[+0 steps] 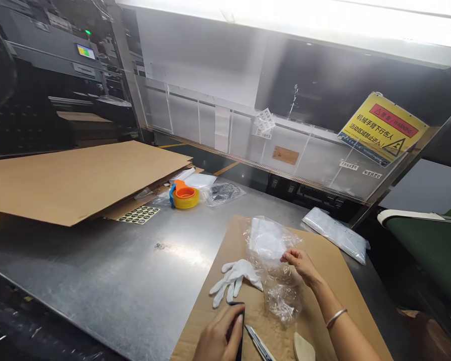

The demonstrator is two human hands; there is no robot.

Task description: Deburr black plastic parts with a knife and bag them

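Before me, a right hand (pixel 301 264) is pinching a clear bag (pixel 267 239), apparently lifting it, likely needing delicacy next, while the left hand (pixel 218 335) is gripping a dark object (pixel 242 337).

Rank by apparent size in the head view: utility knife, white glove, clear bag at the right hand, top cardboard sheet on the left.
1. Top cardboard sheet
2. Clear bag
3. White glove
4. Utility knife, partly out of frame

It's a factory wkshp. w/ metal bench (pixel 154 281), warning sign (pixel 385 128) & lit machine screen (pixel 85 51).
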